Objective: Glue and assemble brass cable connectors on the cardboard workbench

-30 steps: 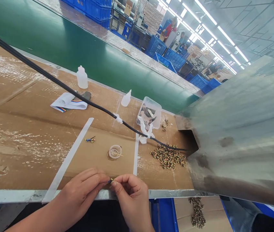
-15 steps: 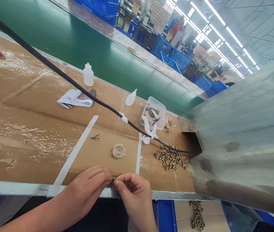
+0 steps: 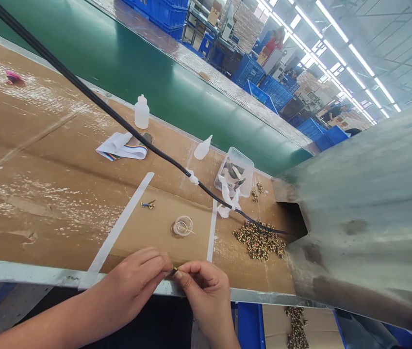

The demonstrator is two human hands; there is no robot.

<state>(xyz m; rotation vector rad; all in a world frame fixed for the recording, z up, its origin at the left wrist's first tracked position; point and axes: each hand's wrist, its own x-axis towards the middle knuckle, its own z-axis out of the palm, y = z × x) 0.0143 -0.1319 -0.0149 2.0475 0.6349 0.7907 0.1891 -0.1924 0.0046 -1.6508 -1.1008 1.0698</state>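
Observation:
Between both hands, just over the table's front edge, is a tiny dark piece with a yellowish spot (image 3: 175, 270); its kind is too small to tell. My left hand (image 3: 138, 275) pinches it from the left, and my right hand (image 3: 206, 286) pinches it from the right with thumb and forefinger. Beyond the fingers stands a small clear round cup (image 3: 183, 226) with a thin stick across it. A small blue and dark figure-like piece (image 3: 148, 205) lies to the left of the cup. At the right sits a heap of small dark and yellowish pieces (image 3: 258, 241).
A black cable (image 3: 118, 130) hangs diagonally across the view. Behind are two white squeeze bottles (image 3: 141, 114), a striped white cloth (image 3: 123, 147) and a clear plastic box (image 3: 235, 172). A metal panel (image 3: 366, 208) walls off the right. The green conveyor belt (image 3: 140, 68) runs behind.
The view has shifted slightly, so the table's things appear a little farther right. Both hands keep their pinch on the tiny piece, almost unmoved.

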